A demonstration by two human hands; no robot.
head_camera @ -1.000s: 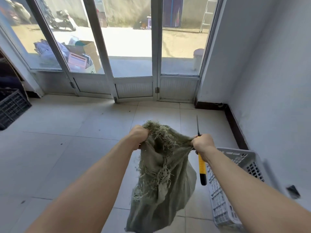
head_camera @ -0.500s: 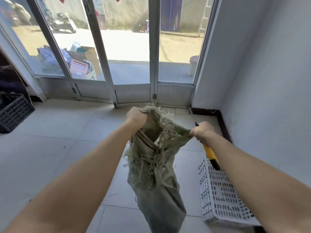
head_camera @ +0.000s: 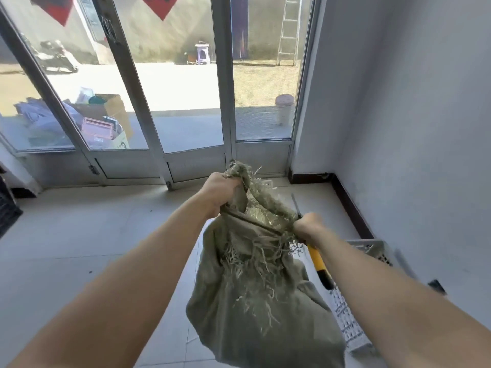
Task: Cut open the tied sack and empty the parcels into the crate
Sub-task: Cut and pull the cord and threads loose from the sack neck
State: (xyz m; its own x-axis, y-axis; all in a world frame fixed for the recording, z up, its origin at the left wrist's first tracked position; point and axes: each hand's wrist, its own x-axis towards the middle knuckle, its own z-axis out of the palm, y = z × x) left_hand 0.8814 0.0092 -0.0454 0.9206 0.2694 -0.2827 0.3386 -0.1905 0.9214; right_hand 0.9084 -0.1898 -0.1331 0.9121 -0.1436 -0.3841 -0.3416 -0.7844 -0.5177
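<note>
Sack hangs cut open just beside the white crate, rim gripped by left hand and right hand, right also clutching the yellow-handled knife; shift mouth over crate, then upend.

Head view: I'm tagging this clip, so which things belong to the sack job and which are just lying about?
In the job: sack, gripped by left hand and right hand; yellow-handled knife, also in the right hand; white crate.
Lying about: black crate, ladder, cardboard box, stool.
</note>
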